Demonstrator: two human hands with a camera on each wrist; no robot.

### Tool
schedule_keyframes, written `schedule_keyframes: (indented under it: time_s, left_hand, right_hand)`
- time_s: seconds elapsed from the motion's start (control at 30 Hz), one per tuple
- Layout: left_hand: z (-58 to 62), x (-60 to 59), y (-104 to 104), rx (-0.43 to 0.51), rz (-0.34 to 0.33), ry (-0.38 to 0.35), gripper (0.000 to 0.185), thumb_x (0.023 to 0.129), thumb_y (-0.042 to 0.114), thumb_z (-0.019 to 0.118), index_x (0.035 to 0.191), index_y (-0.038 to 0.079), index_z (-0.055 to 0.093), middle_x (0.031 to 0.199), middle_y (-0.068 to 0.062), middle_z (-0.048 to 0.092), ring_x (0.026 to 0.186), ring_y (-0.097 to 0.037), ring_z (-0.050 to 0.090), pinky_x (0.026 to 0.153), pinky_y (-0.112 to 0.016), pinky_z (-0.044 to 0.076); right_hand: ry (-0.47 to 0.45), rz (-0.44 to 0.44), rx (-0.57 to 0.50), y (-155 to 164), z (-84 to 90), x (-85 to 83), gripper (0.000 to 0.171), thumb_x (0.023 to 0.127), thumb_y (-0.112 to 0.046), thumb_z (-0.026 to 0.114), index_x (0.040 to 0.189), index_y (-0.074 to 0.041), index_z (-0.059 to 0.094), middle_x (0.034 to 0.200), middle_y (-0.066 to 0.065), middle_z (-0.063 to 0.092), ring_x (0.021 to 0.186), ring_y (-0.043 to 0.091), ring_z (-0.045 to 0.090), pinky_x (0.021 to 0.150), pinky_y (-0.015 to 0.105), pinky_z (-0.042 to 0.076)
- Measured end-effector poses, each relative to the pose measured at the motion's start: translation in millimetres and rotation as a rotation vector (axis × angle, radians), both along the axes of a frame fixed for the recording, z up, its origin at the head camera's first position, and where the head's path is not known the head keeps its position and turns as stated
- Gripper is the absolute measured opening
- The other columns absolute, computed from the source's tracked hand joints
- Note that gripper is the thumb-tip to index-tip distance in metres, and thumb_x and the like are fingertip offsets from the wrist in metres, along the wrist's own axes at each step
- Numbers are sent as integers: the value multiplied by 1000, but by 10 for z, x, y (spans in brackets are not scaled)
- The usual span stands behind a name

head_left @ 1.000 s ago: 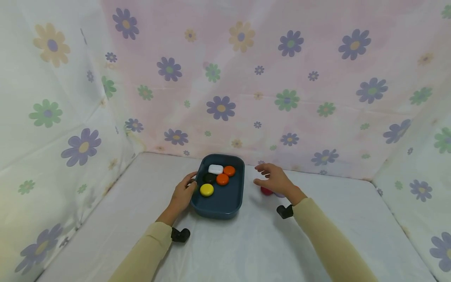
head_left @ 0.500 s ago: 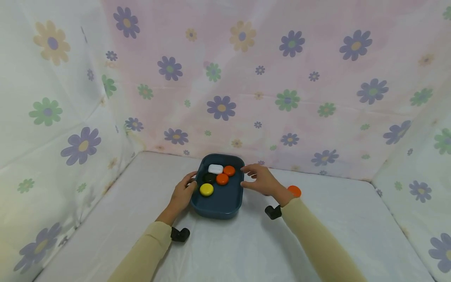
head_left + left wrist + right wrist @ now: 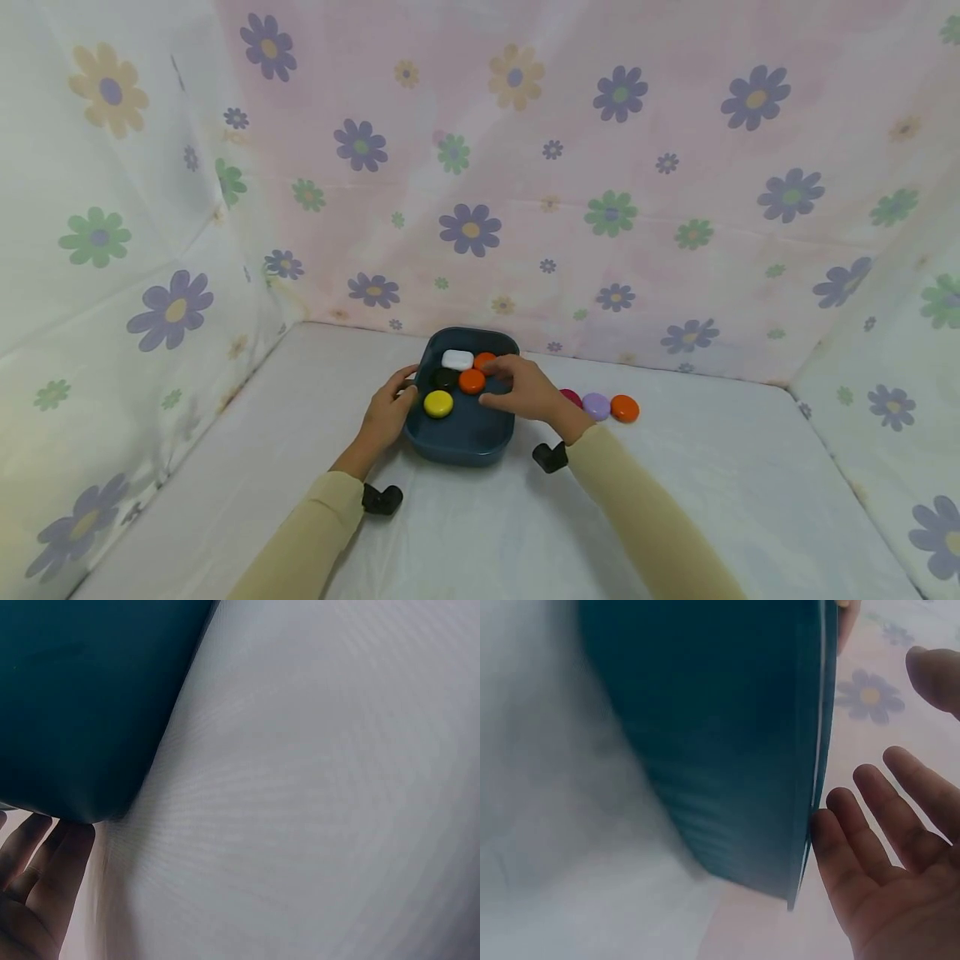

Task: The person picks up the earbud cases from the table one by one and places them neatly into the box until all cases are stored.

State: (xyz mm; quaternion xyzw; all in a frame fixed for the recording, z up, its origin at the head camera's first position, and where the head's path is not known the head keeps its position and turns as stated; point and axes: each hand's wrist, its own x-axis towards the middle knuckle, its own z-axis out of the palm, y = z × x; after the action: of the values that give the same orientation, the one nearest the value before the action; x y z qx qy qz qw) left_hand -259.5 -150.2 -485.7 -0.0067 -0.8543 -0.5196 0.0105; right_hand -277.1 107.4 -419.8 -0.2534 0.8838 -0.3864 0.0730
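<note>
A dark blue-green rectangular tray [image 3: 476, 433] sits on the white table. In it lie a white rounded block [image 3: 457, 360], a black disc [image 3: 444, 380], a yellow disc [image 3: 438, 404] and two orange discs, the nearer orange disc [image 3: 472, 382] fully visible. My left hand [image 3: 386, 418] touches the tray's left side; in the left wrist view its fingers [image 3: 64, 870] lie extended against the wall. My right hand [image 3: 527, 390] hovers over the tray's right rim, fingers spread, partly covering the farther orange disc [image 3: 483, 360]. The right wrist view shows nothing between its fingers [image 3: 911, 829].
Right of the tray, a dark red disc [image 3: 572, 397], a lilac disc [image 3: 596, 406] and an orange disc [image 3: 625, 408] stand in a row on the table. Flowered cloth [image 3: 547, 225] hangs behind and at both sides.
My right hand has moved left from above the loose discs to over the tray, uncovering the row on the table. My left hand and the tray keep their places.
</note>
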Motion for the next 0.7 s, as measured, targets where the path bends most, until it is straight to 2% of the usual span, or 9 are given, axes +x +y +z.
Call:
schedule_keyframes:
  time_s: [0.33, 0.47, 0.7]
  left_hand:
    - [-8, 4, -5, -4, 1, -6, 45, 100, 29, 40, 145, 26, 43, 133, -13, 57, 118, -32, 54, 101, -51, 40]
    - [-13, 1, -5, 4, -3, -6, 45, 100, 29, 40, 145, 26, 43, 134, -14, 56, 121, -33, 53, 102, -51, 40]
    - [-14, -18, -19, -18, -9, -5, 45, 99, 30, 39, 144, 27, 42, 134, -13, 56, 122, -34, 53, 102, -52, 40]
  right_hand:
    - [-22, 4, -20, -247, -70, 33, 52, 85, -26, 72, 130, -4, 57, 128, 16, 60, 115, 34, 58, 98, 46, 47]
    - [-19, -20, -11, -328, -128, 25, 51, 86, -27, 72, 130, -6, 58, 127, 13, 62, 114, 28, 60, 96, 42, 49]
    - [-4, -34, -40, -455, -175, 48, 48, 85, -24, 73, 126, -2, 60, 125, 15, 62, 112, 30, 60, 96, 42, 49]
